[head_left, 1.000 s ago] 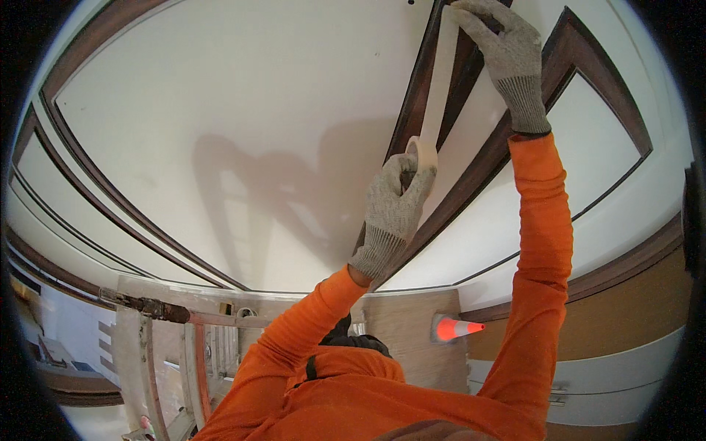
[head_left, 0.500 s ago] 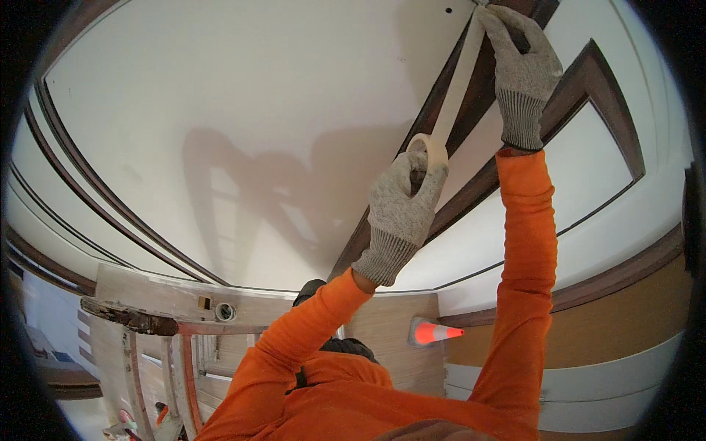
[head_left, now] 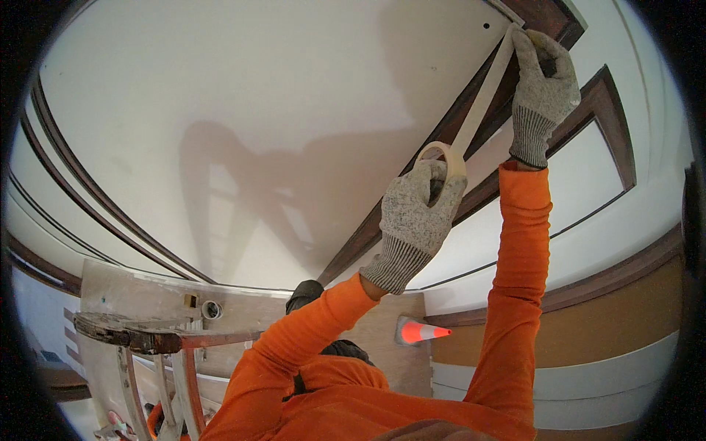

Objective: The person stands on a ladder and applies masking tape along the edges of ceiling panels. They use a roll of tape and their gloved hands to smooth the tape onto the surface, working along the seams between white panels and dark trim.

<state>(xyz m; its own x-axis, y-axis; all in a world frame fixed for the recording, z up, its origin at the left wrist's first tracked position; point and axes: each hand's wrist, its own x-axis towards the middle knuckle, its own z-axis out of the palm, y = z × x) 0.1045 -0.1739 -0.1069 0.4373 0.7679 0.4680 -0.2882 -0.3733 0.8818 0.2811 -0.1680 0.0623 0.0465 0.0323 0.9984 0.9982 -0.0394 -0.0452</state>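
While my left hand grips the tape roll, fingers closed on its rim, my right hand pinches the drawn-out strip near the upper end of the dark trim, start seemingly placed, taut run between apparently not yet pressed down.

Single fisheye view from head height, downward, close in.

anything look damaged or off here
The ladder, lower left, looks worn: its dark end is rough and patchy. A dark spot stands out on the plain white panel, perhaps a hole. The tape looks straight and untwisted.
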